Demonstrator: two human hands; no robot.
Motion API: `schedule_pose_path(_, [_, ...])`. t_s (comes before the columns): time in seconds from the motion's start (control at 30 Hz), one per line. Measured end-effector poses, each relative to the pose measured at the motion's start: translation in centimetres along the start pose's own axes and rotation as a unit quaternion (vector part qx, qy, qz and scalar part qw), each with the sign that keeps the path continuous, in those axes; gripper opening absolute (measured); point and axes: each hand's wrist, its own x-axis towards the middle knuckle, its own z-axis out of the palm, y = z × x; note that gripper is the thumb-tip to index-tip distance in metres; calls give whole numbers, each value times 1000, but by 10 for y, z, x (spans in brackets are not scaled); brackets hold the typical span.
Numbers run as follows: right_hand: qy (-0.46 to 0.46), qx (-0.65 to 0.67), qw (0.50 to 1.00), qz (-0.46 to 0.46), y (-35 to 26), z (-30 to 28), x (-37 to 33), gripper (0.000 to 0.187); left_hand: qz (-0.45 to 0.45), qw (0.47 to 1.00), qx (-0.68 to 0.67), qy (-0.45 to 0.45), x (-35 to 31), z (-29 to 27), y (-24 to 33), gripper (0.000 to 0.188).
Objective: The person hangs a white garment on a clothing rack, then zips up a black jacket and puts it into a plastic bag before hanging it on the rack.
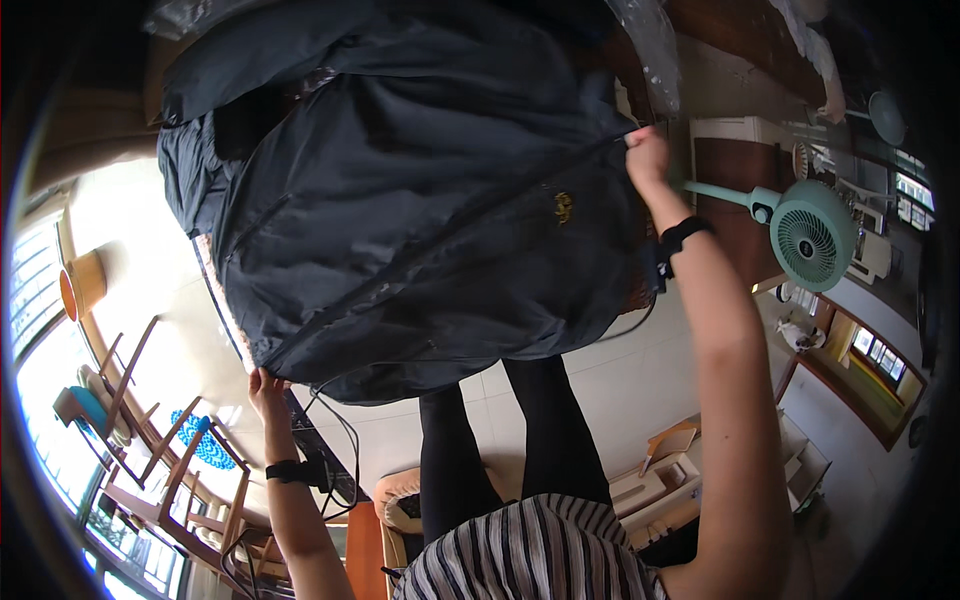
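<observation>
A black zip-up jacket (420,230) is spread out in front of me, with a small yellow emblem on its chest and its front seam running diagonally. My left hand (266,392) pinches the jacket at the lower-left end of that seam. At the upper-right end, my right hand (648,156) is closed on the jacket's edge. Between the two hands the seam looks fairly straight, and the cloth around it is creased. One dark sleeve and a bunched part lie toward the far left. Most of the surface under the jacket is hidden.
A green fan (812,235) stands to the right of my right hand. Dark cables (350,440) hang below my left hand. Wooden chairs (190,480) and an orange pot (83,284) are at the left. Clear plastic (650,50) hangs near the far edge.
</observation>
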Motion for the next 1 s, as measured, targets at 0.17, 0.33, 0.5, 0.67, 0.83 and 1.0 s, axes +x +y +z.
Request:
schedule_pose_path(0.17, [-103,93,990,-29,7,13,-1,22,-14,990,122,71,33,-61,8,25])
schedule_pose_path(0.33, [-84,166,965,186,1,41,-60,83,86,889,406,193,7,-28,20,70])
schedule_pose_path(0.5, [-205,247,903,285,46,76,-95,98,116,944,306,48,-52,87,14,60])
schedule_pose_path(0.67, [-198,224,922,245,16,56,-107,64,162,945,282,-30,-97,127,29,53])
schedule_pose_path(0.83, [4,314,942,121,-30,-16,-169,47,154,955,250,-45,-156,169,65,48])
schedule_pose_path(1.0, [-16,460,887,24,-65,-113,-272,32,215,948,211,-100,-188,157,99,43])
